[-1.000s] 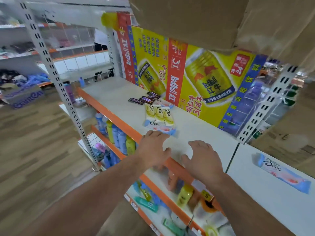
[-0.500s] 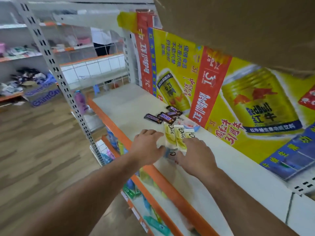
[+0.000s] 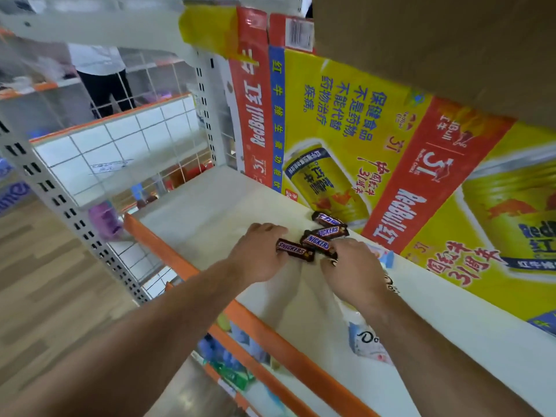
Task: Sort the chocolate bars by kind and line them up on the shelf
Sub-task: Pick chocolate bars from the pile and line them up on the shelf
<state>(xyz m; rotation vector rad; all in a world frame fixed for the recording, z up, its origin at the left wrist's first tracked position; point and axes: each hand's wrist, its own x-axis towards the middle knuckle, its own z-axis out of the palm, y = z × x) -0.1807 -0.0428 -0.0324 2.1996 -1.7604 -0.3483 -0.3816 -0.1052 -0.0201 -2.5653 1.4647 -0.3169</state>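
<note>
Four small dark brown chocolate bars in shiny wrappers lie in a loose bunch on the flat white shelf (image 3: 210, 206) with the orange front edge. They sit far back, close to the picture wall.

The front Snickers bar (image 3: 294, 250) says "SNICKERS" in blue letters on a white patch. The second Snickers bar (image 3: 317, 242) lies just behind it and touches it, tilted a little. The third Snickers bar (image 3: 330, 231) shows the same word. The fourth dark bar (image 3: 327, 219) lies farthest back, and its letters are too blurry to read.

Your left hand (image 3: 258, 257) lies palm down with bent fingers against the left end of the front Snickers bar. Your right hand (image 3: 355, 266) has its fingertips on the right end of the second Snickers bar. I cannot tell if either hand is pinching a bar or only touching it.

Under your right arm lies a pale blue and white Dove wrapper (image 3: 365, 341), where only "Do" shows. A light blue pack corner (image 3: 386, 256) peeks out past your right hand.

Behind stands a big yellow and red cardboard sheet (image 3: 346, 115) with "RedBull" in white letters, gold cans, "31" and blue Chinese writing. Plain brown cardboard (image 3: 436, 40) hangs above it.
</note>
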